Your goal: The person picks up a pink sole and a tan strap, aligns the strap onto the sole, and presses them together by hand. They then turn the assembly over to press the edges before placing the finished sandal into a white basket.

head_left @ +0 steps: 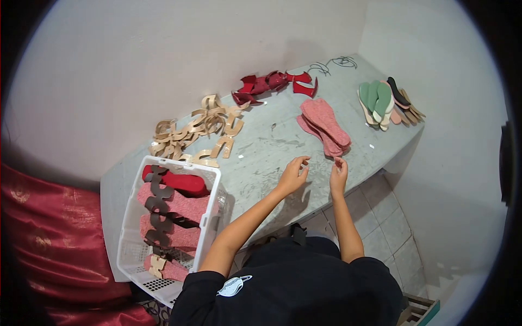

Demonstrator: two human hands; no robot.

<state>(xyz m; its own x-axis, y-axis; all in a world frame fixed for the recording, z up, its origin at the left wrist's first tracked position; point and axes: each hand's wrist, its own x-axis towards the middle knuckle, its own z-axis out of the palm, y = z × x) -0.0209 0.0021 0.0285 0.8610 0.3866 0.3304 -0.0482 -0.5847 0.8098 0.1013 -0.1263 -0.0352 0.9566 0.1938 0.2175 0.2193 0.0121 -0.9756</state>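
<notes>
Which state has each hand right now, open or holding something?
Left hand: open, nothing visible in it.
Right hand: open, loosely curled, near the pink insoles; contact unclear.

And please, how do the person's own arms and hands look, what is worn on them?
The black top has short sleeves that end above the elbows, with a whitish patch on its left side. Below the sleeves, I see no glove, watch or bracelet on the left hand or right hand.

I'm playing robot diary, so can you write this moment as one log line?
left hand: empty | right hand: empty, by pink insoles | white basket: more pink ones inside
</notes>
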